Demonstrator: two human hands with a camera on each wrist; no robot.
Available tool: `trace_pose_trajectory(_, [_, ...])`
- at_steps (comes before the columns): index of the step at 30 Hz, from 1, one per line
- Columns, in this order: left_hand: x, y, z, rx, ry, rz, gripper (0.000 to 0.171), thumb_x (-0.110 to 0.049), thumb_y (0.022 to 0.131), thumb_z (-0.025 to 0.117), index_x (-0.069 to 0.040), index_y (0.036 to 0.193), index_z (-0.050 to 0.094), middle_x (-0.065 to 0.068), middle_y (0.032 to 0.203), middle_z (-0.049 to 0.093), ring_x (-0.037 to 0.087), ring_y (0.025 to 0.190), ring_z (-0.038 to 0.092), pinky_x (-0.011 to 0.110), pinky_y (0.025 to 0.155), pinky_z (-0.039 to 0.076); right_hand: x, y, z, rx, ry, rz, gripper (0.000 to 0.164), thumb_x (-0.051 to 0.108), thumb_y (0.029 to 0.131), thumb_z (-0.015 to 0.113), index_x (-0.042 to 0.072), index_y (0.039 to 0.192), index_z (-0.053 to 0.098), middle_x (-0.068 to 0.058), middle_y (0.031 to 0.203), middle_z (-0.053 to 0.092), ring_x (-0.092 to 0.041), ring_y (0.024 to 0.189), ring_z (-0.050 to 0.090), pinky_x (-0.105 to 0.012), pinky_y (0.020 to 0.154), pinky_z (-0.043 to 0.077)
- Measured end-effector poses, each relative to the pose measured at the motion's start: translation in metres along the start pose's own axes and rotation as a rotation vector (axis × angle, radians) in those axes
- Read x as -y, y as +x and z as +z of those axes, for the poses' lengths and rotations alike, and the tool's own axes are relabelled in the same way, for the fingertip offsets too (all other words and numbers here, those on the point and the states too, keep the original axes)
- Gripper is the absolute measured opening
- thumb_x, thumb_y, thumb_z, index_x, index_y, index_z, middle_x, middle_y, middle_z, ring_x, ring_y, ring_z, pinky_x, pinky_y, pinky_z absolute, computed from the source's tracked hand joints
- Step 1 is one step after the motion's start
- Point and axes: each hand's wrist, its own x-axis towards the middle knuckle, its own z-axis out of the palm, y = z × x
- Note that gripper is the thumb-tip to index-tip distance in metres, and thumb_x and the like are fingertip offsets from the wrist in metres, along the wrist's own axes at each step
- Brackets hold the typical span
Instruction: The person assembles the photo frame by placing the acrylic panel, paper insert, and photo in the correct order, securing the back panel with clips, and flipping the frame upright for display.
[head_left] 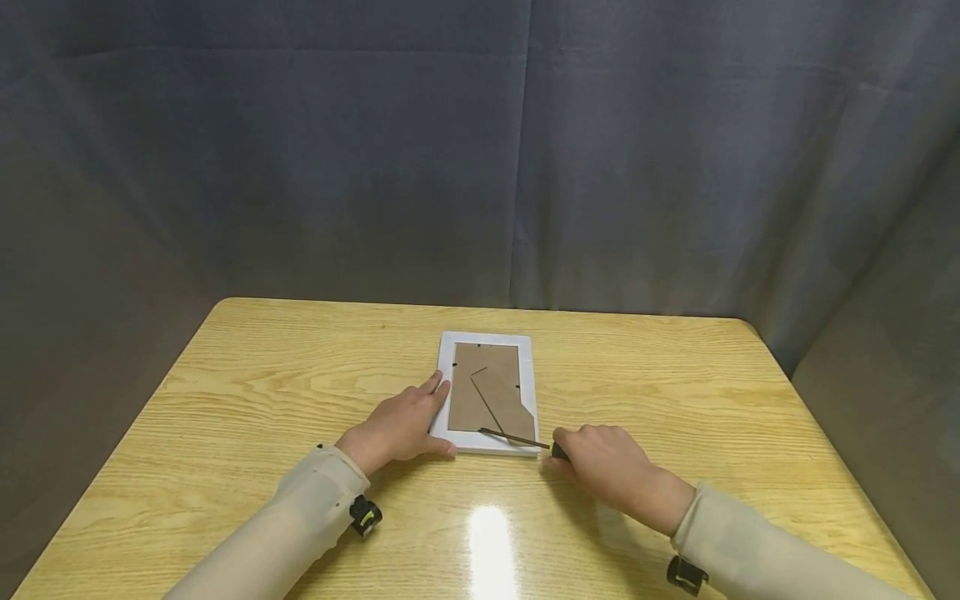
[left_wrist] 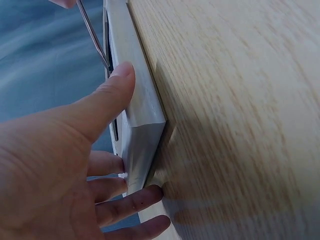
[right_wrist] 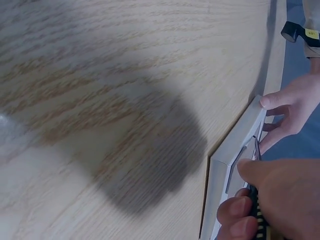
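Note:
A white picture frame (head_left: pixel 486 337) lies face down on the table, its brown backing board (head_left: pixel 491 392) showing. Small dark tabs sit along the opening's edges. My left hand (head_left: pixel 401 423) holds the frame's near left corner, thumb on the near side and fingers along the left side. In my right hand (head_left: pixel 603 462) is a screwdriver (head_left: pixel 517 437), gripped by its black and yellow handle (right_wrist: pixel 258 215). Its thin metal shaft points left across the frame's near border, and the tip meets the near edge of the backing board.
The frame rests on a light wood-grain table (head_left: pixel 247 392). A dark grey curtain (head_left: pixel 375 167) hangs behind the table and at both sides. Black straps with small devices (head_left: pixel 366 515) are worn at both wrists.

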Motion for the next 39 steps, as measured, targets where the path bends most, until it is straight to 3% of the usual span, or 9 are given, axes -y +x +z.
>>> trace_pose_trajectory(19, [0.0011, 0.0017, 0.0011, 0.004, 0.005, -0.007, 0.100, -0.055, 0.072, 0.069, -0.003, 0.148, 0.031, 0.018, 0.155, 0.020, 0.037, 0.130, 0.039, 0.047, 0.099, 0.039, 0.0054, -0.0016, 0.0015, 0.043, -0.024, 0.025, 0.025, 0.024, 0.088, 0.060, 0.014, 0.070, 0.045, 0.002, 0.055, 0.043, -0.013, 0.048, 0.041, -0.035, 0.040, 0.040])
trace_pose_trajectory(31, [-0.0004, -0.0003, -0.0005, -0.003, -0.008, 0.004, 0.100, -0.053, 0.071, 0.071, -0.001, 0.147, 0.032, 0.019, 0.155, 0.021, 0.038, 0.129, 0.040, 0.048, 0.099, 0.039, 0.0075, -0.0012, 0.0015, 0.093, -0.015, 0.065, 0.022, 0.016, 0.088, 0.059, 0.014, 0.070, 0.046, 0.001, 0.057, 0.045, -0.014, 0.050, 0.042, -0.037, 0.042, 0.041])
trace_pose_trajectory(39, [0.0013, 0.0009, 0.0012, -0.004, -0.014, 0.001, 0.100, -0.052, 0.071, 0.071, -0.001, 0.148, 0.031, 0.019, 0.155, 0.020, 0.038, 0.130, 0.039, 0.047, 0.101, 0.037, 0.0083, 0.0002, -0.0004, 0.124, 0.003, 0.074, 0.024, 0.019, 0.088, 0.060, 0.014, 0.070, 0.046, 0.002, 0.057, 0.044, -0.014, 0.051, 0.041, -0.037, 0.043, 0.040])
